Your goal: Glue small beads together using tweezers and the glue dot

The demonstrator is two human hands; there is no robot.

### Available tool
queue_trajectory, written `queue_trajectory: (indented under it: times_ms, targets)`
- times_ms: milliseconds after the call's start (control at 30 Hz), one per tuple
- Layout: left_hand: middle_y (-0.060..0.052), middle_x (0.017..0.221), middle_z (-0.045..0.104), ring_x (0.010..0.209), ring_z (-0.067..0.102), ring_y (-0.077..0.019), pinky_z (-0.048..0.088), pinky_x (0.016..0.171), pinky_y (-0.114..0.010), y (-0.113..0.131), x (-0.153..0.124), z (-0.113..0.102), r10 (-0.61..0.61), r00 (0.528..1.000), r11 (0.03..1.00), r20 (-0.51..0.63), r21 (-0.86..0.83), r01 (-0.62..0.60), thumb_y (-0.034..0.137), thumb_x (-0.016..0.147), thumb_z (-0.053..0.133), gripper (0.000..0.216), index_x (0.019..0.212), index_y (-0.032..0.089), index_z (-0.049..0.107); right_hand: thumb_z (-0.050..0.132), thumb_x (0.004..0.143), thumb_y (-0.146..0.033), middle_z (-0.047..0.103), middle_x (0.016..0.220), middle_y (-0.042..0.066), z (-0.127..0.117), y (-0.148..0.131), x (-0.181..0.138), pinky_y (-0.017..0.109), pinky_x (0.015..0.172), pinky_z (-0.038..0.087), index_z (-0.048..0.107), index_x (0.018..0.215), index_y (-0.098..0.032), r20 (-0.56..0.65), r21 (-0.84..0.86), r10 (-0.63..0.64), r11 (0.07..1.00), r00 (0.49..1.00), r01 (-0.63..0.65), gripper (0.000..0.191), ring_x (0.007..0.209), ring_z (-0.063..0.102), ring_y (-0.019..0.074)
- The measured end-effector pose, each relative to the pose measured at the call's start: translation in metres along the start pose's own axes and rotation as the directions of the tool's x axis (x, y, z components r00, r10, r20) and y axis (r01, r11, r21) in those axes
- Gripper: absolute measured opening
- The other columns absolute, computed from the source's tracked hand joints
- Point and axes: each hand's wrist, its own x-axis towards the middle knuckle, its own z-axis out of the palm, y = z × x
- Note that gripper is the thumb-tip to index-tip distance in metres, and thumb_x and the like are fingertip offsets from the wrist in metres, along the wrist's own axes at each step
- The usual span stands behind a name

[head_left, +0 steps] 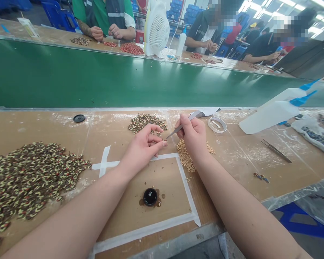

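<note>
My right hand is closed around grey metal tweezers, held like a pen with the tip down to the left. That tip meets a small part pinched at the thumb of my left hand; its shape is too small to make out. Under my right hand lies a pile of small beige pieces. Just beyond my left hand is a heap of small dark-and-cream pieces. Nearer me, a small round black pot of dark liquid stands inside a white tape outline, with brown drips around it.
A large pile of brown, cream and red pieces spreads at left. A black lid, tape roll, white bottles and spare tweezers lie around. Beyond the green belt, other people work near a fan.
</note>
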Motion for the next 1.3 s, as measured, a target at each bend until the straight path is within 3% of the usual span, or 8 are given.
queue_trajectory:
  times_ms: [233,900,1300]
  targets:
    - [0.001,0.085,0.078,0.059,0.064,-0.0117,0.052,0.057,-0.026,0.0024,-0.0022,0.0004,0.003,1.0,1.0,-0.003,-0.004,-0.003,0.029,0.089,0.081,0.034,0.114,0.028,0.059,0.06,0.104,-0.065,0.044,0.053,-0.004,-0.0001,-0.0018,-0.0007,0.029,0.051,0.03,0.059,0.066,-0.022,0.001,-0.05,-0.021,0.999,1.0,0.021,0.058,0.05,0.039,0.011]
    - [0.002,0.085,0.077,0.064,0.062,-0.0134,0.047,0.058,-0.027,0.0002,-0.0085,0.0039,0.092,0.994,0.995,-0.062,0.053,-0.089,0.028,0.091,0.077,0.031,0.111,0.029,0.053,0.062,0.099,-0.075,0.038,0.052,-0.005,0.0004,0.0021,0.0018,0.03,0.049,0.025,0.057,0.065,-0.022,0.054,0.074,0.021,0.997,0.998,-0.025,0.063,0.049,0.033,0.0105]
    - [0.003,0.084,0.077,0.062,0.058,-0.0126,0.043,0.058,-0.027,0.0001,-0.008,0.0029,0.092,0.995,0.993,-0.047,0.077,-0.089,0.029,0.093,0.075,0.029,0.107,0.029,0.05,0.058,0.102,-0.073,0.037,0.052,-0.005,0.0011,0.0017,0.0002,0.03,0.05,0.027,0.057,0.065,-0.023,0.049,0.003,0.013,1.0,0.999,-0.013,0.062,0.05,0.035,0.0115]
